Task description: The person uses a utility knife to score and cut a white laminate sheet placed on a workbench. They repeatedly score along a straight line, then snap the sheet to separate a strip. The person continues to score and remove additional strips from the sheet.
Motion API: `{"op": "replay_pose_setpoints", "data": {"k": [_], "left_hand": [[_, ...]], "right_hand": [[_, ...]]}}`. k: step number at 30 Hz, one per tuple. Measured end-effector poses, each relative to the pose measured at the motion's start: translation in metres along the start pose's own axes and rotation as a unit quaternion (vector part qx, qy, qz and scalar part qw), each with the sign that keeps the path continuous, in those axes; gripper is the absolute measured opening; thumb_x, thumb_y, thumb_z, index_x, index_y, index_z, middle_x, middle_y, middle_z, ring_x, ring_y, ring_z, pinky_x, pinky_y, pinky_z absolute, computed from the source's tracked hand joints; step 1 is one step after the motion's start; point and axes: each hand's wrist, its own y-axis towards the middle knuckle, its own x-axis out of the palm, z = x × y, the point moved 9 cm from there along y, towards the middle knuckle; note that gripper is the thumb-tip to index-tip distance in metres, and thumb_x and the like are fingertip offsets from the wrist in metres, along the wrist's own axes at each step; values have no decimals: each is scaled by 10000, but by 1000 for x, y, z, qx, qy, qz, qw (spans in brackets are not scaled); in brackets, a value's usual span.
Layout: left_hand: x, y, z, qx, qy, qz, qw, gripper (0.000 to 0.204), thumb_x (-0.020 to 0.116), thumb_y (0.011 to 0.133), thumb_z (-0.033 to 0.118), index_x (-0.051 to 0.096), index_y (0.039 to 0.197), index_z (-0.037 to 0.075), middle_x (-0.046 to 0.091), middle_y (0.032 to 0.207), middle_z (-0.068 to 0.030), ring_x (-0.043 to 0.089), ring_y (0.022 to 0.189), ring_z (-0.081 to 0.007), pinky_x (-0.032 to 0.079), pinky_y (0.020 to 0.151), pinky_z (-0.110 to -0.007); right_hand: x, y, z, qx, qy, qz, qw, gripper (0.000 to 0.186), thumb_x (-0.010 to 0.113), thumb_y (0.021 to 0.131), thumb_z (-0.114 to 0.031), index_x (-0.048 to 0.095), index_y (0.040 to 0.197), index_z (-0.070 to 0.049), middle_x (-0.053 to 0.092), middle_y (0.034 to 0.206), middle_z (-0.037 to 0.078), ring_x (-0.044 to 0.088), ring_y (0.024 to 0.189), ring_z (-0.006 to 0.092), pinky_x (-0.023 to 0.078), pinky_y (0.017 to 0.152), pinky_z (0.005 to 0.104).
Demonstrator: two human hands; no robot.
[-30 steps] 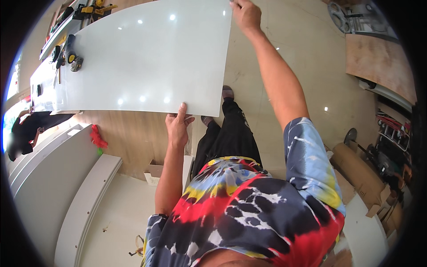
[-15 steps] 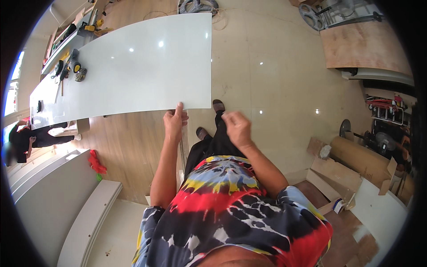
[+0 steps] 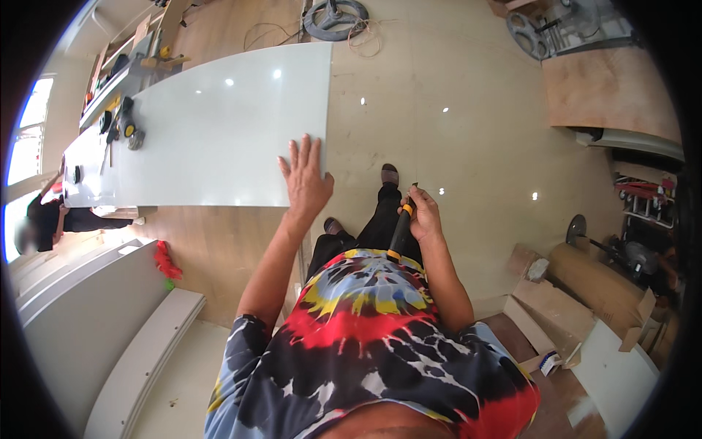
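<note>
A large glossy white panel [image 3: 212, 132] lies flat in front of me, stretching away to the left. My left hand [image 3: 304, 179] rests on its near right corner, fingers spread over the surface and thumb past the right edge. In front of my waist, right of the panel, my right hand [image 3: 423, 214] is closed around a slim black-and-orange hand tool [image 3: 400, 233]. The tool's dark tip pokes out above my fingers, and its handle points back toward my shirt. What kind of tool it is I cannot make out.
Power tools [image 3: 126, 126] sit on the panel's far left part. Another person [image 3: 45, 223] stands at its left end. White boards [image 3: 146, 366] lie at lower left. Cardboard boxes [image 3: 552, 307] and a brown roll [image 3: 596, 274] are at right. A grey wheel-shaped base [image 3: 335, 20] stands beyond the panel.
My left hand has gone from gripping the panel's near edge to lying flat on top. My right hand has moved right and lower, and the black-and-orange tool now shows in it.
</note>
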Motion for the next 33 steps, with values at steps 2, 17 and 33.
{"op": "replay_pose_setpoints", "data": {"k": [2,17,33], "left_hand": [[-3,36,-6,33,-16,16,999,750,752,805,208,489,1494,70,391,1623,-160,274,1541,-391,177,1239,-623],[-16,255,-26,75,56,40,995,661,751,857,238,542,1467,91,466,1577,-163,359,1495,-398,308,1215,-491],[-22,-69,-5,-14,-8,-133,991,742,745,819,127,474,1509,99,317,1644,-212,242,1545,-424,232,1238,-578]], "right_hand": [[-10,10,-7,17,15,0,1000,149,724,981,-200,652,985,-69,640,828,47,668,740,182,585,592,347],[-14,73,-84,-23,-49,65,996,146,705,996,-166,699,1033,-25,676,877,42,688,770,157,616,654,356],[230,51,-46,-413,-339,-132,835,140,741,954,-132,747,977,6,719,835,83,662,738,135,526,670,298]]}}
